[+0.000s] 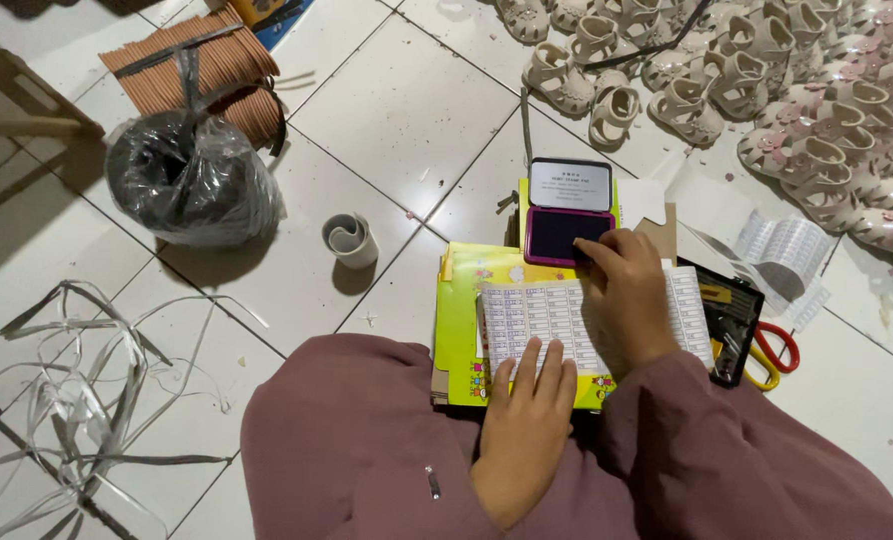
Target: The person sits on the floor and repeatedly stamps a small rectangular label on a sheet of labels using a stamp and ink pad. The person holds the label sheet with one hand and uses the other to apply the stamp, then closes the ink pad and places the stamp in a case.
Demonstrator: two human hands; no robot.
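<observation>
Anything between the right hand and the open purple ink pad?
Nothing visible: the right hand already reaches the near edge of the open purple ink pad, while the left hand presses the white label sheet.

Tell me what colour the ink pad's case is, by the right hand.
Magenta-pink case around a dark purple pad, seen in the head view, at the right hand.

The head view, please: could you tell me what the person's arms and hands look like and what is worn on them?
Both arms wear long, loose, mauve sleeves down to the wrists. The left hand and right hand are bare: no gloves, rings, watch or bracelet show. A small pale mark sits on the left sleeve.
</observation>
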